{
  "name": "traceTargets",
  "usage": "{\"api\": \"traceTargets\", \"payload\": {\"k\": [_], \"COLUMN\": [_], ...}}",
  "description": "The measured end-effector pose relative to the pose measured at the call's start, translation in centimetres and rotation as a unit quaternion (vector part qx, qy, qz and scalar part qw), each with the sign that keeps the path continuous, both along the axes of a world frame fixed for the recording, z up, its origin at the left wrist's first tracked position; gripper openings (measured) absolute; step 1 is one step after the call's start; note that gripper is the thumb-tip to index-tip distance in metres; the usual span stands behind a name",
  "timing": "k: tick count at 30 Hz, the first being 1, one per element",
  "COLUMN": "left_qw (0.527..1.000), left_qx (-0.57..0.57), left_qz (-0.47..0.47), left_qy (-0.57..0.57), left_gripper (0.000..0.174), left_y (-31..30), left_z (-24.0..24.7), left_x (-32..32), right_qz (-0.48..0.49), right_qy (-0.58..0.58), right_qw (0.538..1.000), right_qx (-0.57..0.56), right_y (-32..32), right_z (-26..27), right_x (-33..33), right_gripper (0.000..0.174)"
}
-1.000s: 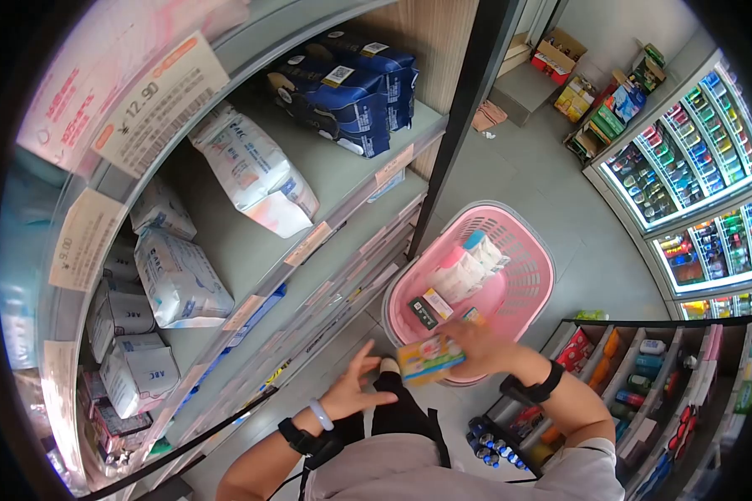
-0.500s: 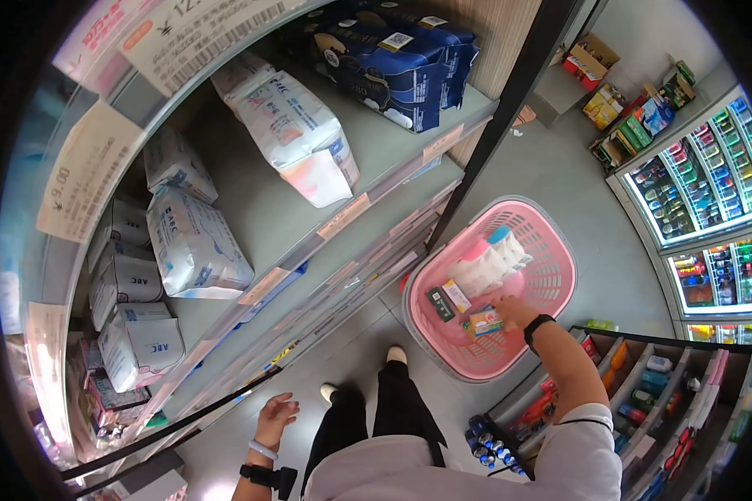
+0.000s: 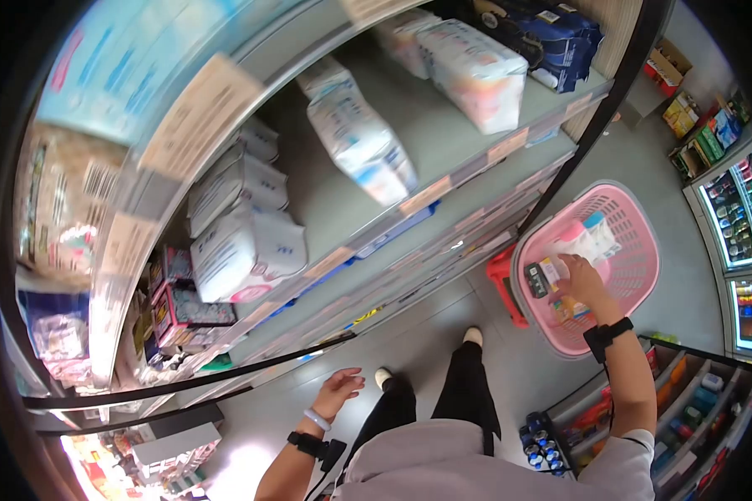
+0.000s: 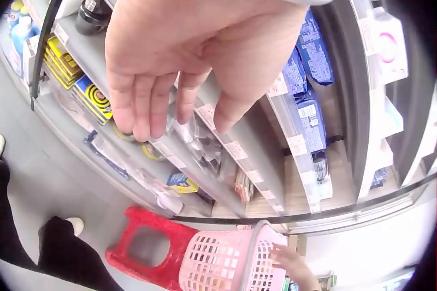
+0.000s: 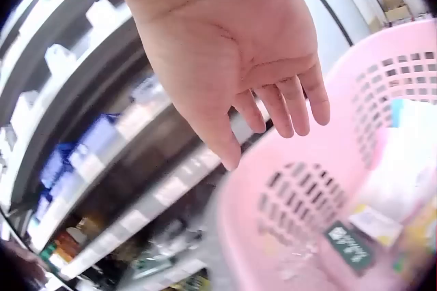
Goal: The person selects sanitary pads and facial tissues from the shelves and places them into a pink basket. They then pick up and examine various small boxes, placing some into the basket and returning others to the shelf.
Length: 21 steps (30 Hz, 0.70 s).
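- Floor (image 3: 443, 334), grey, tiled; beside it, shelving unit (image 3: 430, 138) with grey boards, stocked with white packs (image 3: 355, 138) and dark blue packs (image 3: 551, 50).
- Room: lit drinks coolers (image 3: 739, 221), open cartons (image 3: 667, 68), low stocked rack (image 3: 643, 413).
- Pink basket (image 3: 637, 271), 1, with slotted walls; red stool (image 3: 503, 284) placed just beside it.
- Right hand (image 3: 583, 284), held over the basket; fingers slightly spread, nothing pinched.
- Orange-and-yellow packet (image 3: 570, 309), 1, laid in the basket below the right hand; contact cannot be told.
- Also in the basket: dark green box (image 5: 349, 246), white-and-yellow box (image 5: 375, 225), white packages (image 3: 593, 238).
- Left hand (image 3: 337, 392), held well apart from the basket, empty; fingers relaxed, slightly bent.
- Writing: white characters on the dark green box, too small to be read; price labels (image 3: 196, 117), blurred; barcode (image 3: 100, 179), 1, shown on a pack at left.
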<state>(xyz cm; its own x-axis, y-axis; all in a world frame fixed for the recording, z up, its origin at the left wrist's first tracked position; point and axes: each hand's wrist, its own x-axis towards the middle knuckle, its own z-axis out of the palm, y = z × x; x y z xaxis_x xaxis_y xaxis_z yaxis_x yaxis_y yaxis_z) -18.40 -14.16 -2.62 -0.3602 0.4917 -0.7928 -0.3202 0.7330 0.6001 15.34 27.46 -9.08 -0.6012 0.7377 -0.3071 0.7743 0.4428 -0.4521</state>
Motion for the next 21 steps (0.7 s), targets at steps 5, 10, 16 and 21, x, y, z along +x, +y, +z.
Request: {"api": "traceTargets", "payload": {"k": [5, 10, 16, 21], "left_qw": [0.999, 0.999, 0.999, 0.996], "left_qx": [0.023, 0.017, -0.008, -0.041], "left_qz": [-0.039, -0.043, 0.007, 0.061], "left_qy": [-0.024, 0.003, 0.038, 0.047], "left_gripper": [0.035, 0.036, 0.037, 0.034], "left_y": [-3.7, -11.1, -23.3, -32.0], "left_z": [-0.1, -0.1, -0.4, 0.7], "left_x": [-2.5, -7.3, -13.0, -15.3], "right_qz": [0.076, 0.188, 0.158, 0.147], "right_qy": [0.202, 0.280, 0.325, 0.219], "right_qw": [0.976, 0.940, 0.924, 0.962], "right_qx": [0.008, 0.045, 0.122, 0.066], "right_y": [-10.2, -25.3, -35.4, -36.7], "right_z": [5.0, 3.3, -0.2, -0.8], "right_x": [-8.7, -21.1, -37.6, -45.8], "right_gripper": [0.045, 0.042, 0.034, 0.027]}}
